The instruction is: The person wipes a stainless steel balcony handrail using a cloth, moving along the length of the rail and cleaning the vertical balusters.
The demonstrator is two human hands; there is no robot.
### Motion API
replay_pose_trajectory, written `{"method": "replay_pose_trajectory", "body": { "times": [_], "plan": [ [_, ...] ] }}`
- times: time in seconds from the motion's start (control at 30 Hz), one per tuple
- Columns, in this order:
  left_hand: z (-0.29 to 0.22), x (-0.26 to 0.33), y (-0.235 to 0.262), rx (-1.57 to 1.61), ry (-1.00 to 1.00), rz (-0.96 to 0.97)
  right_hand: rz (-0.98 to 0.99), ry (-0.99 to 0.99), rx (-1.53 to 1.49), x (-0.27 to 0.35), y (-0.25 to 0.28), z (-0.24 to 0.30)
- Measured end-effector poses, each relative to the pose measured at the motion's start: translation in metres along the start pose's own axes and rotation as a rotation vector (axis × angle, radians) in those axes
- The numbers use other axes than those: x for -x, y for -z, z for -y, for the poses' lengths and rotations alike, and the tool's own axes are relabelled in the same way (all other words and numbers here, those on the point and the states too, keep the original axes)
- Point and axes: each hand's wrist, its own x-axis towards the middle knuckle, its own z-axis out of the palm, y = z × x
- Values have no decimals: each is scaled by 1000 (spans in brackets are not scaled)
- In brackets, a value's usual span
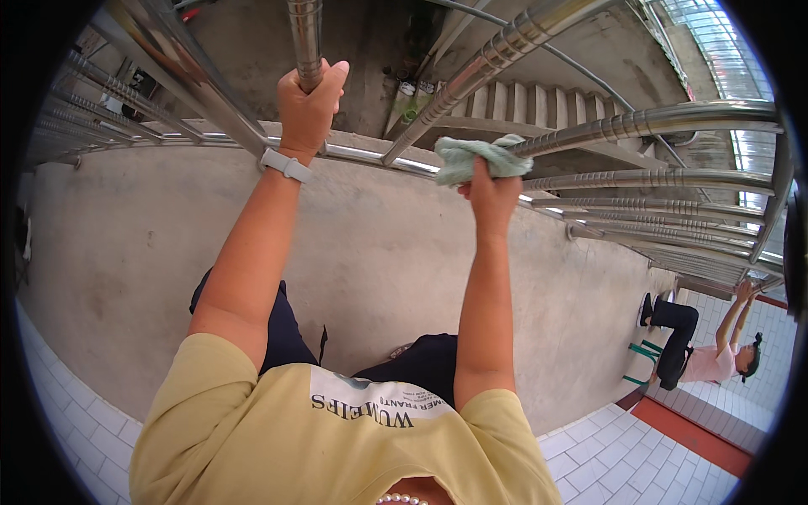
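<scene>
Head view shows a crumpled pale green cloth (pixel 480 157) bunched against a ribbed stainless steel railing bar (pixel 640 124), at the bar's near end where it meets the lower rail; the right hand (pixel 491 195) is closed around the cloth from below, pressing it to the metal; the cloth looks soft, light and limp, likely to slip off the smooth bar unless gathered in the fist as it is now, with the folds wrapped round the tube; the left hand (pixel 310 105) is clamped around an upright steel post (pixel 305 34), a white wristband (pixel 286 164) below it on the forearm; more parallel steel bars (pixel 656 210) run off to the right; beyond them lie a grey concrete floor (pixel 126 227) and concrete steps (pixel 539 105); at the far right another person (pixel 707 349) in a pink top reaches up to the same railing over white floor tiles (pixel 623 454).
</scene>
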Motion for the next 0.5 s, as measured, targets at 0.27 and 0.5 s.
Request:
{"method": "replay_pose_trajectory", "body": {
  "times": [0.27,0.5],
  "plan": [
    [7,-1,2,-39,-88,-16,176,-379,362,9,-2,-110],
    [13,-1,6,17,-66,57,-21,-553,-87,23,-13,-104]
  ]
}}
